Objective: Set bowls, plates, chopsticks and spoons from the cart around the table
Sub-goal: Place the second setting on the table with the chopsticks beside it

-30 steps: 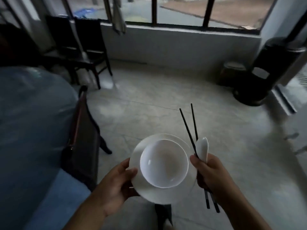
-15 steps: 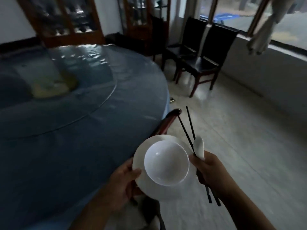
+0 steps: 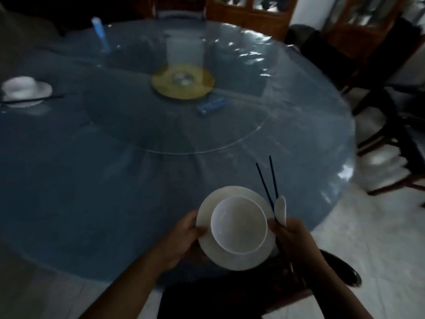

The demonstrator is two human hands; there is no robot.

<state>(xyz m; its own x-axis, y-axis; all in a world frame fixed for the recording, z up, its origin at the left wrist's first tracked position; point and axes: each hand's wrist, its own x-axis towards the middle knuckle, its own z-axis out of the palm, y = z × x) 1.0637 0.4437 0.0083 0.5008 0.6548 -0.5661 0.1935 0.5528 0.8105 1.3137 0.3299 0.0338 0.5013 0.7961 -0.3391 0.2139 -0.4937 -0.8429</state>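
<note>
My left hand [image 3: 184, 238] grips the left rim of the plate [image 3: 232, 256], the bowl [image 3: 239, 224] sits in it, and both hang over the near edge of the table [image 3: 92, 192]. My right hand [image 3: 296, 240], just right of the plate, holds the chopsticks [image 3: 268, 180] and the spoon [image 3: 281, 209], their ends pointing away from me over the table. Farther back the turntable [image 3: 161, 134] lies on the table's middle with a small box [image 3: 211, 106] on it, another place setting [image 3: 25, 90] lies at the far left edge, and chairs [image 3: 391, 139] stand to the right of the table.
</note>
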